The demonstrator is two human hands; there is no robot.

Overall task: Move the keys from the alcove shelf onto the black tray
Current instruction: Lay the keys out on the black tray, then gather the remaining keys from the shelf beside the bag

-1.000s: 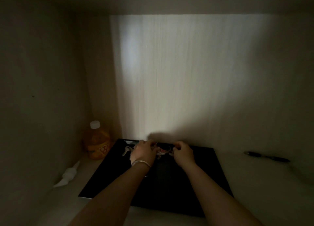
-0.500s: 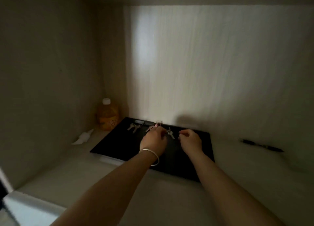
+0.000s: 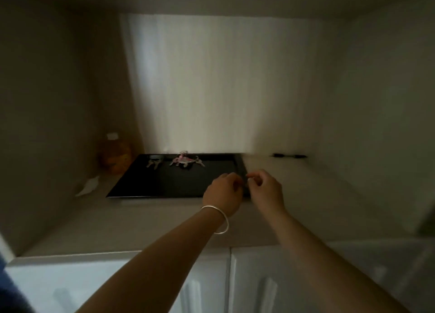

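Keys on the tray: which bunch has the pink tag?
The larger bunch mid-back of the black tray; the smaller bunch left of it is plain metal.

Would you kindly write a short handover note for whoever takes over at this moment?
Left hand: loosely curled above the tray's near right corner, seemingly holding nothing.
Right hand: beside it, fingers curled, also seemingly empty.
Keys: two bunches on the tray's far edge, a small one and one with a pink tag.
Done: keys sit on the tray.
Left: apparently nothing; I see no keys on the shelf, though it is dim.
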